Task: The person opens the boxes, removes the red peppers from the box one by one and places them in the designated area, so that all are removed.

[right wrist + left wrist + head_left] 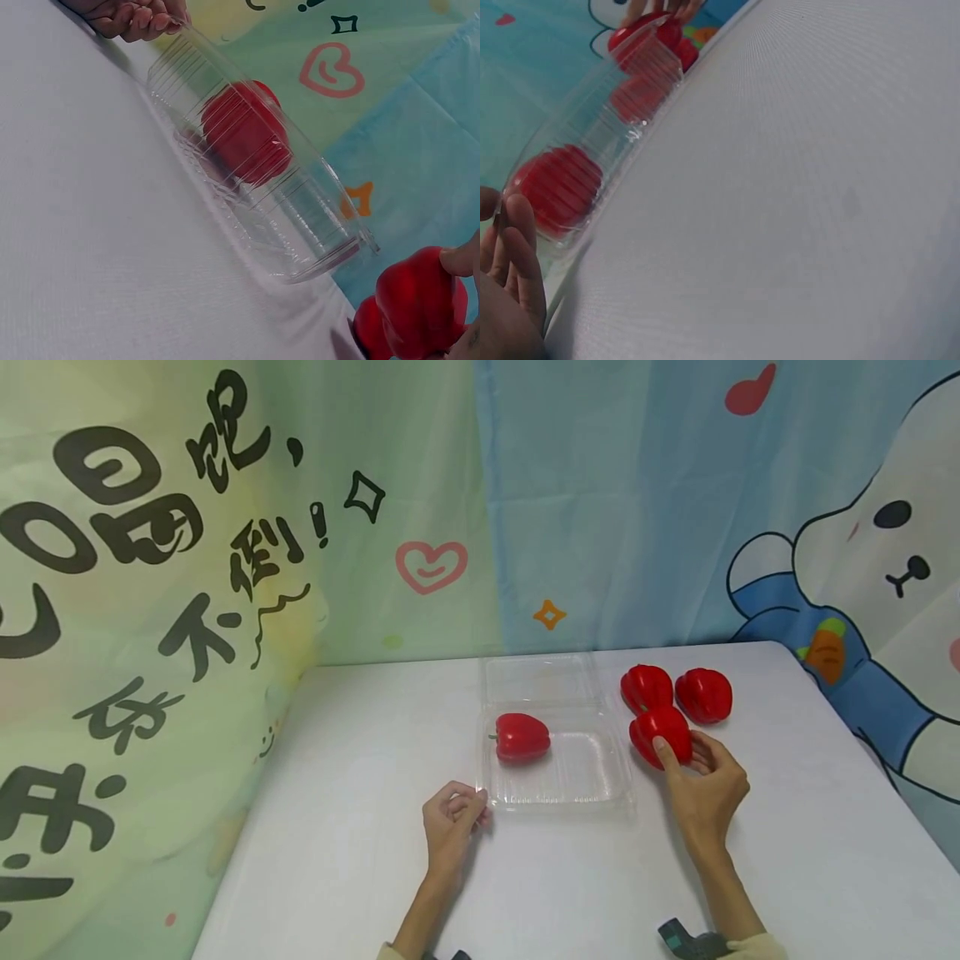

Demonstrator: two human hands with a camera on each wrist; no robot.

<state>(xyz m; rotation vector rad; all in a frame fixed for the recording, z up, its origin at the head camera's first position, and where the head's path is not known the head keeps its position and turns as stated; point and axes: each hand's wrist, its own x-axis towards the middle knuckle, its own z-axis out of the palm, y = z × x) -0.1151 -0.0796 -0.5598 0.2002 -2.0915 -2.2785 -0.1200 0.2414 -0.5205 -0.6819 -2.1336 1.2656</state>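
A clear plastic clamshell box [577,777] stands on the table with its lid folded back. One red bell pepper [522,739] lies on its side in the box's left part. My left hand [452,827] pinches the box's front left corner between thumb and finger. To the right of the box, my right hand [705,785] grips another red bell pepper [660,735], thumb on the near side. In the right wrist view that gripped pepper [420,300] appears at the lower right, beside the box.
Two more red bell peppers, one at the back left [647,687] and one at the right [704,696], sit just behind the gripped one. The white table [360,735] ends at a printed curtain [420,485] at the back.
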